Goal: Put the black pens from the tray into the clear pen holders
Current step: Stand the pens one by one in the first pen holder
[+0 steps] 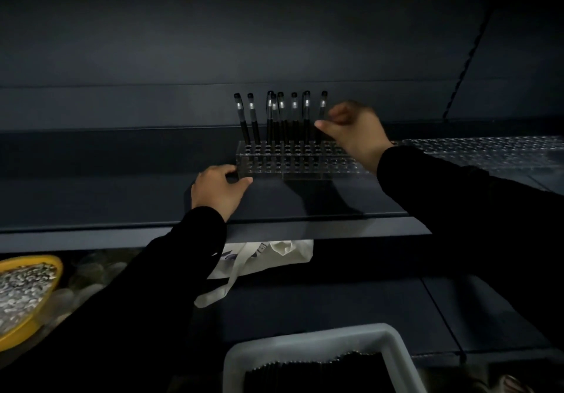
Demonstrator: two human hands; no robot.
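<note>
A clear pen holder with rows of holes stands on a dark shelf. Several black pens stand upright in its back rows. My left hand grips the holder's front left corner. My right hand is raised over the holder's right part, fingers curled, thumb and fingertips beside the rightmost pen; whether it pinches that pen is unclear. A grey tray holding many black pens sits at the bottom centre.
A second clear holder lies to the right on the same shelf. Below the shelf hangs a white cloth bag. A yellow bowl of small pieces sits at lower left. A slotted upright rises at right.
</note>
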